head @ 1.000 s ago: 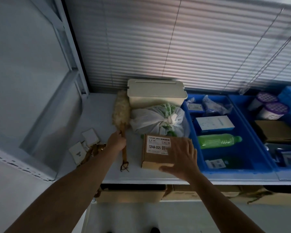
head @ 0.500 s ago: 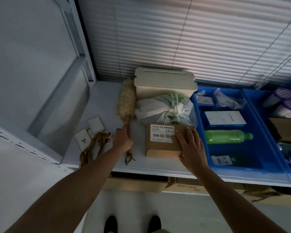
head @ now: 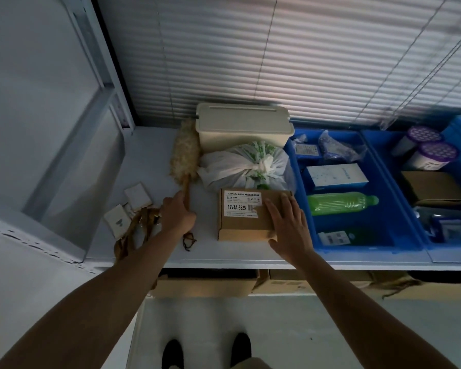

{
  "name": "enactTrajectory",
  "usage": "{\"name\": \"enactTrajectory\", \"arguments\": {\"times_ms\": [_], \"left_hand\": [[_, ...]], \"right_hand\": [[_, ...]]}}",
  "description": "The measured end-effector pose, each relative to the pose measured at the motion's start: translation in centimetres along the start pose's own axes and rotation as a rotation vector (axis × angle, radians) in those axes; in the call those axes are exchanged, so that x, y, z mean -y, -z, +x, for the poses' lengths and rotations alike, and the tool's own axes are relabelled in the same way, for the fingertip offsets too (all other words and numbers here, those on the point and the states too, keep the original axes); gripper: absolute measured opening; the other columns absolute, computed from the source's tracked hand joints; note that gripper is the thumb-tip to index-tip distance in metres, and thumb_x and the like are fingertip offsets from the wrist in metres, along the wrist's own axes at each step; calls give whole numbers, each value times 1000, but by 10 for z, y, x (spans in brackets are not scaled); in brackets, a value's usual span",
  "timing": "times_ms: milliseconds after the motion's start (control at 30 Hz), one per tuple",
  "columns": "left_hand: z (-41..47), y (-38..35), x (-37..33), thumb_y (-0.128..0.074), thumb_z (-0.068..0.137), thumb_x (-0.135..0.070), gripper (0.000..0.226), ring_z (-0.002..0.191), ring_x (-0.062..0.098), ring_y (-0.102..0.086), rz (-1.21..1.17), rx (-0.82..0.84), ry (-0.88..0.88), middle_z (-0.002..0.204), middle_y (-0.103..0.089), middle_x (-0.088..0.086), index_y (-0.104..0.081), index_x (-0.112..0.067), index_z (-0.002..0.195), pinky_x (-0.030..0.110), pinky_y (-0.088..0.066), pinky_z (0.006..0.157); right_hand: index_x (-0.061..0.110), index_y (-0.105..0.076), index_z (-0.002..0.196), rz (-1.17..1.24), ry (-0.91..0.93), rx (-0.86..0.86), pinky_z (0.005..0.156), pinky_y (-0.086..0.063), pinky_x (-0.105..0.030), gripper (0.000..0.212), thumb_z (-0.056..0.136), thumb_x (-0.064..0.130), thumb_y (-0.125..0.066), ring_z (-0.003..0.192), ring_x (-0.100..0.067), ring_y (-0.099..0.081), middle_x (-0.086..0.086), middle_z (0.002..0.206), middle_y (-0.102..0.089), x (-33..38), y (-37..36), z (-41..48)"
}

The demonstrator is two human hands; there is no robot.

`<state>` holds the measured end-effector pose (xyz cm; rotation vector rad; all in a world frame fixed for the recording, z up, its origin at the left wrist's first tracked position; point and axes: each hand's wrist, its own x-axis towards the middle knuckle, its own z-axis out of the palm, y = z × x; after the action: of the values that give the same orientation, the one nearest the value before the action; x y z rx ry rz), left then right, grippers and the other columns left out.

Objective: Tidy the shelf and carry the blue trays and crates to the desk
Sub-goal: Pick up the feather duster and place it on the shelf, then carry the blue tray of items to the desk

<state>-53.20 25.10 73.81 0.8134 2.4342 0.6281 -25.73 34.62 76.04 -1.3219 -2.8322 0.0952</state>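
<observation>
A white shelf (head: 149,145) runs under closed blinds (head: 277,54). Your right hand (head: 288,230) lies flat, fingers spread, on the near right corner of the labelled box (head: 242,217). Your left hand (head: 177,218) is clenched around the duster (head: 184,158) handle. Right of the box, touching it, sits a deep blue tray (head: 301,182) holding a green bottle (head: 341,203); a second tray (head: 383,161) adjoins it farther right.

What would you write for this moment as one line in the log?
left hand: on duster handle | right hand: flat on cardboard box | blue tray: on shelf, not lifted
</observation>
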Motion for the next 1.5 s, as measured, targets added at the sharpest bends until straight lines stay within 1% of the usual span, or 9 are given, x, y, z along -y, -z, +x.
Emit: {"name": "enactTrajectory", "arguments": {"times_ms": [133,300,500,600,800,867,1100,1267,1500], "left_hand": [[-13,6,-6,-57,68,-26,58,104,38,-56,-83,-119,-117,111,-57,16,-51,-18,125,50,-51,89],[-49,11,-52,-62,83,-21,43,109,20,-59,-253,-81,-328,120,-63,1,-58,-23,127,33,-48,88],[-79,-11,-144,-63,85,-23,29,90,11,-64,-200,113,-628,101,-66,-9,-66,-27,113,13,-49,65],[-84,-41,-200,-63,85,-27,33,99,15,-62,-93,205,-741,109,-65,-5,-64,-25,118,32,-50,86],[-71,-113,-281,-63,88,-33,43,117,24,-56,176,306,-756,133,-56,6,-59,-23,129,34,-44,95],[-64,-128,-294,-63,88,-35,43,123,24,-52,233,313,-727,137,-52,5,-59,-23,129,35,-41,98],[-16,-145,-329,-64,83,-33,54,124,28,-52,386,287,-669,143,-48,9,-55,-23,135,40,-45,100],[17,-157,-351,-64,78,-37,62,126,34,-48,468,266,-728,139,-50,16,-51,-15,135,45,-45,101],[31,-180,-362,-62,84,-45,77,137,38,-35,593,176,-709,151,-35,17,-31,-17,148,50,-38,107]], "right_hand": [[25,-25,151,36,-29,15,116,-27,-59,103,65,27,-82,148,-39,-17,-17,159,-21,3,11,-15],[20,-49,135,294,-146,-150,104,-45,-38,58,81,17,-69,130,-22,-41,-2,142,-46,2,36,-60],[19,-71,95,846,-758,-308,71,-52,-25,9,90,19,-63,80,-9,-65,6,88,-70,-57,54,-120],[17,-71,90,1172,-1107,-334,73,-52,-38,11,88,20,-61,79,-24,-65,-7,86,-73,-104,45,-135],[8,-52,103,1592,-1436,-68,84,-55,-42,49,82,48,-72,92,-23,-59,-8,95,-56,-166,29,-113],[9,-51,110,1574,-1441,-50,83,-57,-42,58,80,54,-73,93,-26,-64,-9,97,-58,-174,22,-97],[13,-59,81,1503,-1515,-171,86,-59,-50,25,88,36,-63,84,-29,-68,-13,91,-66,-178,13,-80],[16,-60,90,1688,-1588,-410,71,-62,-44,10,91,26,-58,81,-34,-73,-12,91,-69,-176,7,-109],[8,-62,92,1484,-1754,-544,73,-62,-51,15,90,21,-55,87,-38,-72,-19,96,-70,-160,2,-172]]}}
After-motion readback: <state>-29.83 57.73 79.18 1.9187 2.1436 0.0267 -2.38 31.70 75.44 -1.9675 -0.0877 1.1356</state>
